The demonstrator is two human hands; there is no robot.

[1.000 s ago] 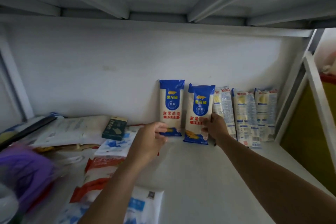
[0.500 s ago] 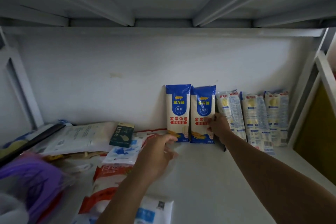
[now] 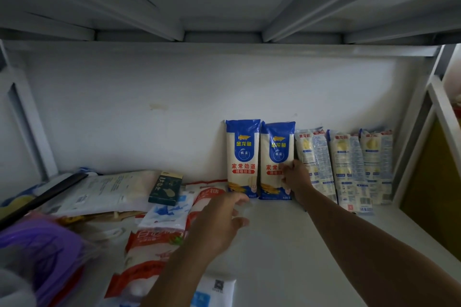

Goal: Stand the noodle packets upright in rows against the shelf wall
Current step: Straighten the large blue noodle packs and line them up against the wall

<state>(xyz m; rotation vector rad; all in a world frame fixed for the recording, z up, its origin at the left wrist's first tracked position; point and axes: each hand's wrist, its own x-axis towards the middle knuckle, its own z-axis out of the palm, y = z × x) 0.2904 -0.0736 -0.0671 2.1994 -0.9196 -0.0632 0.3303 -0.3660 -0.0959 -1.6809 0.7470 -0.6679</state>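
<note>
Right grip (image 3: 291, 178) holds second blue packet (image 3: 274, 154) by its right edge, upright against shelf wall (image 3: 149, 119). Left grip (image 3: 219, 222) fingers relaxed, near base of first blue packet (image 3: 242, 157).

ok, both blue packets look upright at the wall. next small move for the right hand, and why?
Probably ease the right hand off the right blue packet. It stands upright against the wall, flush beside the left blue packet, with the pale packets on its other side, so it looks supported. The left hand hovers open near the bases and could steady a slip.
</note>
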